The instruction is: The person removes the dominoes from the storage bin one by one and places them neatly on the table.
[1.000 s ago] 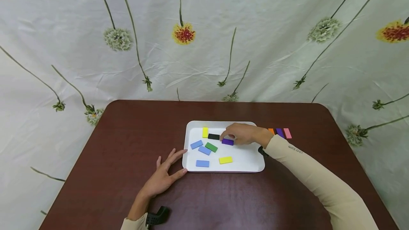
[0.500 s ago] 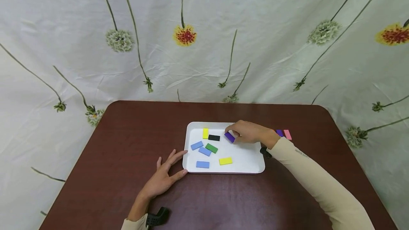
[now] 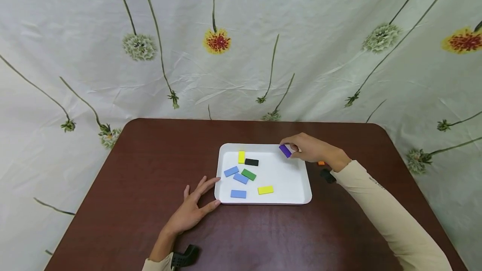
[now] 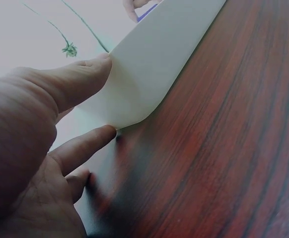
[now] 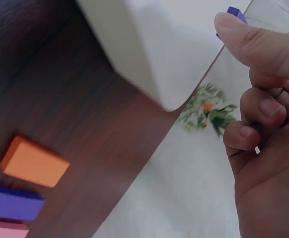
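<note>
A small purple block (image 3: 285,151) is pinched between the thumb and fingertips of my right hand (image 3: 310,149), tilted above the far right corner of the white tray (image 3: 286,187). In the right wrist view the thumb hides most of this block. My left hand (image 3: 190,211) lies at the tray's left side, fingers extended, with thumb and fingertips touching its edge. On the tray lie a black block (image 3: 251,162), a green block (image 3: 248,174), two yellow blocks (image 3: 265,190) and three light blue blocks (image 3: 238,194).
Right of the tray, an orange block (image 5: 35,162), another purple block (image 5: 15,204) and a pink block (image 5: 5,230) lie in a row on the brown table (image 3: 173,145). A flower-print cloth (image 3: 241,53) hangs behind the table's far edge.
My right hand has lifted the purple block from the tray's middle and carried it right and away, toward the far right corner. The left hand has stayed in place.
</note>
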Motion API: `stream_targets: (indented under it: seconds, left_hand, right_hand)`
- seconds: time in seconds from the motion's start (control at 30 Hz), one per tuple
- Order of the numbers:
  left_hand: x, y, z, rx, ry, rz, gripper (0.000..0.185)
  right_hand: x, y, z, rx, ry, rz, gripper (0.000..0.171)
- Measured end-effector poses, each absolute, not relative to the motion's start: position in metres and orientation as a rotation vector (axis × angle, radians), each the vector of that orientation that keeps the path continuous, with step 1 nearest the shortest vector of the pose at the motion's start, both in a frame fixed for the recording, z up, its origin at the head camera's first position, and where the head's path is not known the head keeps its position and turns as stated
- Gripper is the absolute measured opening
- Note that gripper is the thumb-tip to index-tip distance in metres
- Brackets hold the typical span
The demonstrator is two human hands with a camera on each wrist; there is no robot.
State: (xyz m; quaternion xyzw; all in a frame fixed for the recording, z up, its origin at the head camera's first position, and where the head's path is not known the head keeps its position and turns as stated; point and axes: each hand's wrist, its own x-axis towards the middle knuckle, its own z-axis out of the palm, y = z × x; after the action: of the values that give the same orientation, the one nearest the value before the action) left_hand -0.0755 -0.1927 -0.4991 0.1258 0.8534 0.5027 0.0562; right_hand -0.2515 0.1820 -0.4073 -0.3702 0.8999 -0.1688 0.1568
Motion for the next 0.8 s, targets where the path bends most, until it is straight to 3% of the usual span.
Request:
stream_targets:
  seconds: [0.4,0.8]
  left_hand:
    - [-0.076,-0.193,-0.499,0.371,2.596,1.516,0.063]
    - [-0.076,-0.192,-0.498,0.367,2.586,1.516,0.063]
  right_hand:
    - [-0.256,0.236,-0.409,-1.042,2.652,-0.557,0.041]
    - [-0.252,0.284,-0.422,-0.85,2.689,-0.601,0.04]
